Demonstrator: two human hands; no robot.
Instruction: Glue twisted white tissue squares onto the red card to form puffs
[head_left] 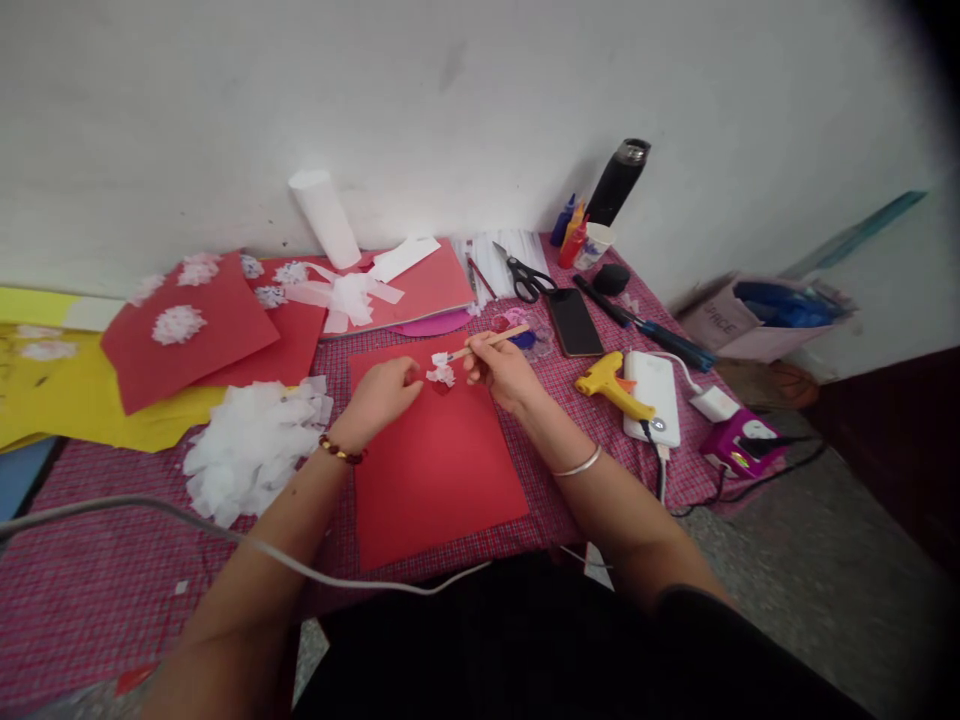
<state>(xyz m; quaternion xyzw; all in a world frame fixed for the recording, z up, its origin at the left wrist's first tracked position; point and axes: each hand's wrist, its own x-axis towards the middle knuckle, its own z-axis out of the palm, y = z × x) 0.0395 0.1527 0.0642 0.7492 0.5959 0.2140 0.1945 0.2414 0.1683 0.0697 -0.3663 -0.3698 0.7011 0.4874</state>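
Observation:
My right hand pinches a light wooden stick, its left tip at a small crumpled white tissue-paper flower. The flower stands at the far part of a red paper sheet. To the left of the flower, my left hand hovers over the sheet's left edge with its fingers loosely bent and apart, nothing visible in them. A heap of white tissue pieces lies left of that hand. Just beyond my right hand is a palette with purple and blue paint.
Red sheets with tissue flowers lie at the left on yellow paper. At the right are scissors, a phone, a yellow glue gun, a white power bank and a black bottle. A white cable crosses in front.

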